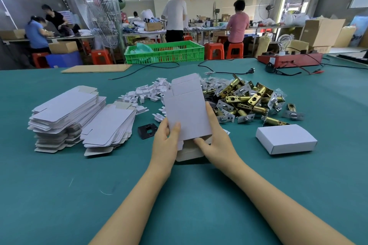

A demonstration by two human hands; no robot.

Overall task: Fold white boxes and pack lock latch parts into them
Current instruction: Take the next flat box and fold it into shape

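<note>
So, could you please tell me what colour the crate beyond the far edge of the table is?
Bright green, a slatted plastic crate, seen best in the head view.

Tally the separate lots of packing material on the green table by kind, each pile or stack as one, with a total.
Stacks of flat white box blanks: 2
Box blank held in both hands: 1
Folded white box: 1
Pile of brass latches: 1
Pile of small white plastic pieces: 1
Black plate: 1
Total: 7

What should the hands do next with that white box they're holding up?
Probably fold in the bottom flaps. Both the left hand and right hand hold the white box upright, its lower flaps hanging loose, so nothing could stay inside yet.
</note>
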